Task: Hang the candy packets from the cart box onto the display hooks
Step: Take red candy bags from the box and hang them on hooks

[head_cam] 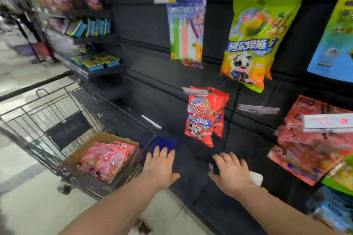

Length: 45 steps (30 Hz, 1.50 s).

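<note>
A cardboard box (74, 155) sits in the wire cart (47, 118) at lower left and holds several pink-red candy packets (104, 159). More of the same pink packets (309, 147) hang on a hook at the right of the black display wall. My left hand (159, 167) is stretched out with straight fingers just right of the box, holding nothing. My right hand (232, 170) reaches forward with spread fingers below a bare hook (257, 109), also holding nothing.
Red cow-print bags (202, 118) hang at centre, green-yellow bags (254, 40) above them, a striped packet (186, 30) to the left, and a blue bag (333, 44) at far right. Shelves with small boxes (95, 61) run along the left. The view is motion-blurred.
</note>
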### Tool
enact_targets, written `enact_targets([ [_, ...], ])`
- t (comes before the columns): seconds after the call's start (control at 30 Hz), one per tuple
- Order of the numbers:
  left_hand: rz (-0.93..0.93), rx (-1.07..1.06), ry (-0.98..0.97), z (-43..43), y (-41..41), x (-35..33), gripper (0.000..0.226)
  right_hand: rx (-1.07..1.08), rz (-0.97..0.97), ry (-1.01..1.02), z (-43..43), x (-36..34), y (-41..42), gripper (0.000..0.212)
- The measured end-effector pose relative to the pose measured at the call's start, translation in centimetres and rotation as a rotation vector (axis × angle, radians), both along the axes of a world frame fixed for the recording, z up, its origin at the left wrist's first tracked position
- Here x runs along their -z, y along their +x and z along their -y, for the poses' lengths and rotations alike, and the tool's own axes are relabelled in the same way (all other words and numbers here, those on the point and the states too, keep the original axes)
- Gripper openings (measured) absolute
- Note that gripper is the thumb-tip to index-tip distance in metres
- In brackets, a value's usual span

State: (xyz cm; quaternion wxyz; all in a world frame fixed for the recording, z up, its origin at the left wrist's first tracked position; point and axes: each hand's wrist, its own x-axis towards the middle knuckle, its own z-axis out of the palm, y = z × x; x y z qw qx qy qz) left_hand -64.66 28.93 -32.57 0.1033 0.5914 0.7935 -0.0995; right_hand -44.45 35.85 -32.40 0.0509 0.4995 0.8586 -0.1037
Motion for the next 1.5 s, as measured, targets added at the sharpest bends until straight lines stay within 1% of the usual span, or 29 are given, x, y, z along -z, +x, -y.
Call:
enact_targets([
  [0.17,0.011,-0.087,0.034,6.8,-7.3,-0.1,0.084,-0.092,0.036,-0.049,4.6,-0.2,-8.2,0.064],
  [0.33,-0.012,-0.198,0.016,14.6,-15.8,-0.3,0.087,-0.21,0.026,-0.058,9.4,-0.3,-17.8,0.062],
  [0.47,-0.014,-0.238,0.006,20.1,-21.8,0.3,0.084,-0.265,0.016,-0.094,13.3,0.4,-24.4,0.062],
  [0.67,-0.002,-0.279,0.022,23.7,-27.5,0.8,0.083,-0.295,0.048,-0.105,16.6,1.2,-30.3,0.063],
  [0.8,0.011,-0.27,0.011,22.9,-29.0,1.8,0.084,-0.277,0.078,-0.136,15.7,1.4,-32.3,0.064],
  [0.93,0.022,-0.263,-0.016,21.3,-30.7,2.8,0.083,-0.278,0.106,-0.143,13.0,2.6,-34.3,0.064],
  [1.1,0.026,-0.319,-0.048,18.4,-34.6,3.6,0.083,-0.3,0.138,-0.172,8.9,4.7,-38.3,0.064],
  [1.2,0.025,-0.334,-0.091,15.6,-37.0,4.0,0.083,-0.319,0.111,-0.229,6.3,5.8,-40.3,0.059],
  [1.33,0.029,-0.333,-0.11,10.6,-38.8,4.9,0.081,-0.318,0.113,-0.272,2.1,6.8,-41.9,0.064],
  [1.43,0.035,-0.318,-0.139,7.3,-39.3,5.9,0.079,-0.319,0.136,-0.322,-0.9,7.8,-42.5,0.055],
  [1.5,0.067,-0.326,-0.16,5.7,-39.7,6.6,0.08,-0.314,0.138,-0.339,-2.5,8.3,-43.0,0.053],
])
